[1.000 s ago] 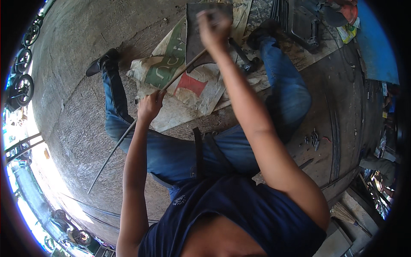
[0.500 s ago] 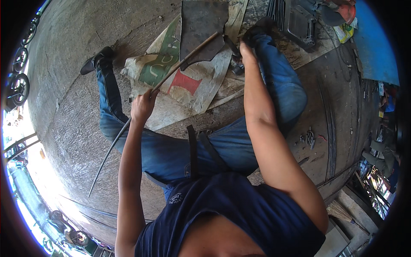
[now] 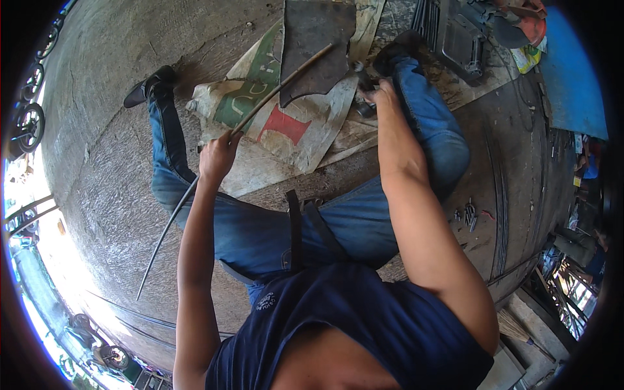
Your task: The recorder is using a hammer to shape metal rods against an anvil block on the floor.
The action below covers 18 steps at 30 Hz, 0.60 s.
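My left hand (image 3: 218,156) is closed around a long thin metal rod (image 3: 281,86). The rod's far end lies over a dark metal plate (image 3: 317,55), while its near part slants down past my left thigh. My right hand (image 3: 378,95) grips a hammer, its dark head (image 3: 364,78) beside the plate's right edge. Fingers partly cover the hammer, and its handle is hard to see. Under the plate spreads a worn printed sheet (image 3: 309,146) with green and red patches. A small dark metal piece (image 3: 366,110) rests just below my right hand.
My legs stretch out either side of the sheet. At the far right are a dark tool case (image 3: 460,42), a red power tool (image 3: 528,26) and a blue panel (image 3: 572,78). Small metal pieces (image 3: 470,213) and long bars (image 3: 500,201) lie right. A broom (image 3: 517,327) lies lower right.
My right hand and the hammer have moved slightly down and right, away from the rod's far end. The hammer head has turned. My left hand stays on the rod, nearly still.
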{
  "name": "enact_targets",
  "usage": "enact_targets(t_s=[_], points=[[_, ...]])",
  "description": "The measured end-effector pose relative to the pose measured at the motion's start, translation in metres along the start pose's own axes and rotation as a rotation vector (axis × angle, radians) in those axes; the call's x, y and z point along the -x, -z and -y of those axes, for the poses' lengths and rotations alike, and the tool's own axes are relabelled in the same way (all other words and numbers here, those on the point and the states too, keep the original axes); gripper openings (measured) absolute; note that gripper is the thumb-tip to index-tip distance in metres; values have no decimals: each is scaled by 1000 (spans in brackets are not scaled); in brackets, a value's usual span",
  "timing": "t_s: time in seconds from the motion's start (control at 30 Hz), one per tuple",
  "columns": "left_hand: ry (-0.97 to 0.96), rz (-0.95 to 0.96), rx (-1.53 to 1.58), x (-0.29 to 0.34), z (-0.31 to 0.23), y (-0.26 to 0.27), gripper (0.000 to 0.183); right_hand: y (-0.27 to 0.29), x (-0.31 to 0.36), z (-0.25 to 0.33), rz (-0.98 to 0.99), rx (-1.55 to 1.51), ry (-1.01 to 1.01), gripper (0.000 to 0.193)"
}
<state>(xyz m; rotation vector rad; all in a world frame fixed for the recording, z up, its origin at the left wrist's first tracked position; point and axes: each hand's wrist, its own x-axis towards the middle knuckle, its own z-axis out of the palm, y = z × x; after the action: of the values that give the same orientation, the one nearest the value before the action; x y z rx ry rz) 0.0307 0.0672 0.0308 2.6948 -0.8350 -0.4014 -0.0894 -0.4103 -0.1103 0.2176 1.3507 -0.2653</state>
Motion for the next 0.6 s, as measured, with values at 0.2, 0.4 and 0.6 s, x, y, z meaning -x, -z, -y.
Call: enact_targets(t_s=[0.2, 0.4, 0.6], points=[[-105, 127, -21, -14, 5, 2, 45, 27, -4, 14, 148, 76, 131, 24], [-207, -67, 10, -26, -24, 5, 60, 31, -7, -15, 168, 145, 134, 12], [-156, 37, -44, -47, -40, 1, 61, 47, -33, -5, 331, 529, 250, 6]])
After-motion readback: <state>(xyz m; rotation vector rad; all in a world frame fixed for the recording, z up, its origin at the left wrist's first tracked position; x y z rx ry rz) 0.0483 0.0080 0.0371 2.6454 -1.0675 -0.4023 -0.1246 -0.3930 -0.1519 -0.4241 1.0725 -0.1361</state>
